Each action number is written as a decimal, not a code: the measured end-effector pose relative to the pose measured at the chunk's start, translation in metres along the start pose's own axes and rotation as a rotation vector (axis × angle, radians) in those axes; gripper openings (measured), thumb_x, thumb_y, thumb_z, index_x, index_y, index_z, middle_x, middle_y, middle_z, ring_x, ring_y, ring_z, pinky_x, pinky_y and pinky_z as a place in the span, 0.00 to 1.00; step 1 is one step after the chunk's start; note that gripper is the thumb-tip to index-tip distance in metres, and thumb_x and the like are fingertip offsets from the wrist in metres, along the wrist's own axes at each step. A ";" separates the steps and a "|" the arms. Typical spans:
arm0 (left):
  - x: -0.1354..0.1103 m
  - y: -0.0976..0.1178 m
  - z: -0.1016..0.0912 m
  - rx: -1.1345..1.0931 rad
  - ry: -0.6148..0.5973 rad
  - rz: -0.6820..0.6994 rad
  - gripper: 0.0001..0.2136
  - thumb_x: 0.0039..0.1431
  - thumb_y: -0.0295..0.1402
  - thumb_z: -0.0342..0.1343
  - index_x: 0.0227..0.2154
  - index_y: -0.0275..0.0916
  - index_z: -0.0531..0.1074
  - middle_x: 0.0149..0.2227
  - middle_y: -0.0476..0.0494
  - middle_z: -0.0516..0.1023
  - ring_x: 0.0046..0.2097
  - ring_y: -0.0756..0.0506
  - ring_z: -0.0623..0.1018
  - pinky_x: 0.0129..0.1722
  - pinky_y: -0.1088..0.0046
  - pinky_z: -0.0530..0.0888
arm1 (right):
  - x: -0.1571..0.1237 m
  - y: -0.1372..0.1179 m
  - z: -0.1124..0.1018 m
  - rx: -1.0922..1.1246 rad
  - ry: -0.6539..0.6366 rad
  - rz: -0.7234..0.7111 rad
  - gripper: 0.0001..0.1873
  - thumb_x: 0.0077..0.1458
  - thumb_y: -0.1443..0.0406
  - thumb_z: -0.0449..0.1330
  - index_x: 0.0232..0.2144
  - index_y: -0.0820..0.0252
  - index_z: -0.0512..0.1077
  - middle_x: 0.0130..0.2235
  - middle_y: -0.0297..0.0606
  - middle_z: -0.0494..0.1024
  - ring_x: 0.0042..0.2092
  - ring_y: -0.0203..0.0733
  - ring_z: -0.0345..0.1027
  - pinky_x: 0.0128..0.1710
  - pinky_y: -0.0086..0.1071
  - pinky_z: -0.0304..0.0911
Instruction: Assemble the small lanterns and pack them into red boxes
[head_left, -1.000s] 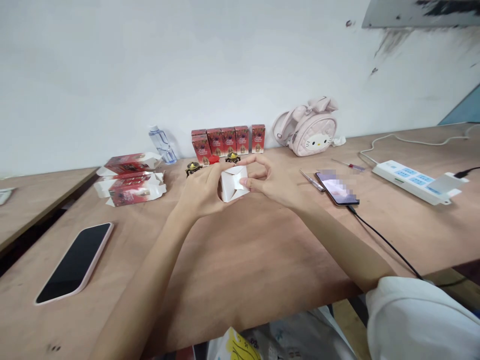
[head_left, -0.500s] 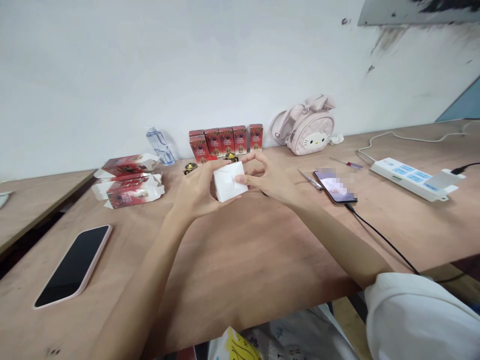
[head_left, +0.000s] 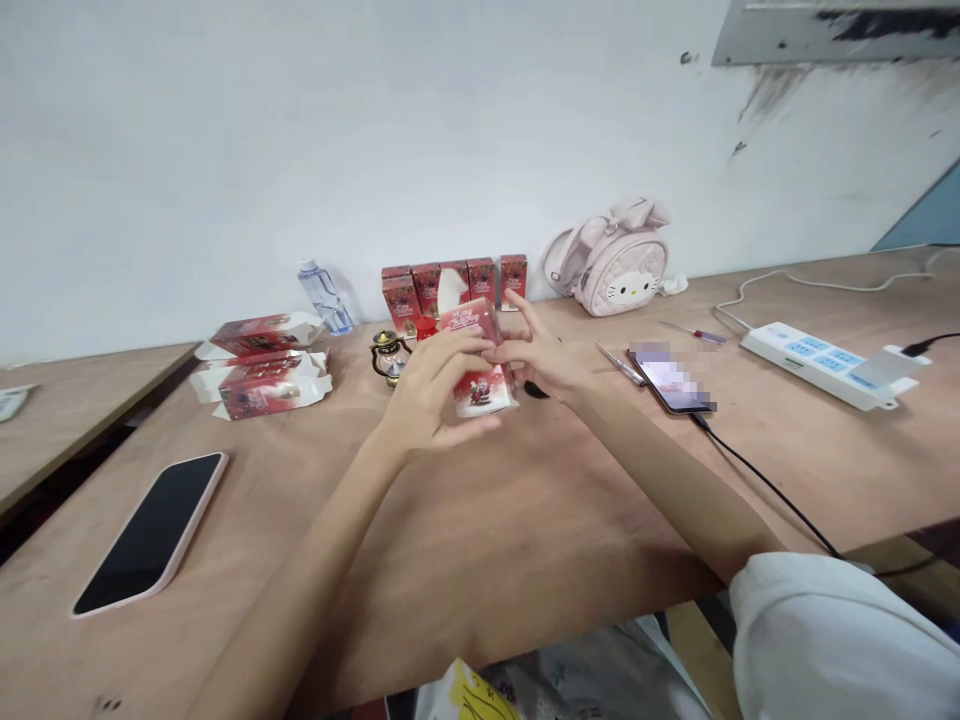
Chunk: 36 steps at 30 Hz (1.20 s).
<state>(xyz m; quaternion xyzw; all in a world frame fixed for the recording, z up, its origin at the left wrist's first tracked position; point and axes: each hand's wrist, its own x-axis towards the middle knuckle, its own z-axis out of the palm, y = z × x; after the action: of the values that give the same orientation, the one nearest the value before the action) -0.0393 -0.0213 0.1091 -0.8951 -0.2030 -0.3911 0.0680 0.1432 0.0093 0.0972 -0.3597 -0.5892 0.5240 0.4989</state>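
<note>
Red printed cardboard box (head_left: 480, 388)'s kinda sandwiched between the curled left hand (head_left: 433, 385) and right hand (head_left: 546, 358), both right on it, long axis roughly upright.

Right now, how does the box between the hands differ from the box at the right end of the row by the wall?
The nearer box has a white flap sticking up; the end box shows none. The nearer box is tilted, while the end box stands upright. Both are red with pale print.
</note>
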 end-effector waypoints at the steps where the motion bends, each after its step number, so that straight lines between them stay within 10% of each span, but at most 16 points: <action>1: 0.001 0.001 -0.001 0.031 0.058 -0.092 0.18 0.54 0.45 0.55 0.43 0.39 0.66 0.50 0.35 0.71 0.56 0.38 0.69 0.55 0.55 0.66 | -0.002 0.000 0.002 -0.141 0.049 -0.101 0.52 0.39 0.63 0.67 0.62 0.45 0.43 0.45 0.37 0.70 0.44 0.43 0.68 0.44 0.42 0.67; 5: 0.000 -0.003 -0.003 0.046 0.165 -0.447 0.27 0.52 0.43 0.58 0.53 0.41 0.60 0.55 0.35 0.63 0.58 0.37 0.65 0.52 0.55 0.68 | -0.008 0.009 0.016 -0.698 0.244 -0.397 0.52 0.43 0.60 0.67 0.63 0.48 0.42 0.54 0.46 0.58 0.54 0.52 0.58 0.52 0.52 0.60; 14: -0.004 -0.015 -0.005 -0.094 -0.225 -0.749 0.36 0.48 0.38 0.58 0.60 0.41 0.52 0.41 0.45 0.74 0.34 0.46 0.76 0.39 0.66 0.71 | -0.014 0.027 0.031 -1.039 0.077 -0.443 0.48 0.49 0.55 0.63 0.63 0.56 0.40 0.52 0.51 0.56 0.51 0.54 0.63 0.45 0.49 0.66; 19: -0.002 -0.014 -0.008 -0.025 -0.413 -0.736 0.34 0.44 0.35 0.60 0.56 0.38 0.57 0.34 0.47 0.74 0.33 0.44 0.76 0.35 0.69 0.69 | -0.022 0.008 0.029 -1.283 -0.136 -0.306 0.46 0.51 0.51 0.60 0.63 0.66 0.43 0.56 0.59 0.58 0.47 0.58 0.68 0.41 0.47 0.67; 31: -0.008 -0.020 0.001 -0.016 -0.393 -0.774 0.34 0.42 0.44 0.62 0.50 0.39 0.53 0.32 0.48 0.73 0.35 0.40 0.77 0.34 0.67 0.69 | -0.028 -0.019 0.021 -1.625 -0.027 -0.328 0.38 0.57 0.46 0.49 0.63 0.54 0.47 0.63 0.50 0.54 0.53 0.57 0.62 0.42 0.40 0.63; 36: -0.010 -0.023 0.003 -0.030 -0.370 -0.741 0.36 0.42 0.42 0.63 0.51 0.41 0.51 0.39 0.43 0.76 0.43 0.37 0.77 0.39 0.62 0.70 | -0.029 -0.019 0.020 -1.647 -0.004 -0.293 0.34 0.58 0.48 0.48 0.57 0.68 0.58 0.53 0.55 0.68 0.50 0.55 0.63 0.43 0.41 0.61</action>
<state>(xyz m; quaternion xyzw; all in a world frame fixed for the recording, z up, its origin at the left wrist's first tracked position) -0.0530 -0.0024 0.0986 -0.8176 -0.5146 -0.2245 -0.1279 0.1323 -0.0268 0.1109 -0.5279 -0.8255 -0.1437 0.1385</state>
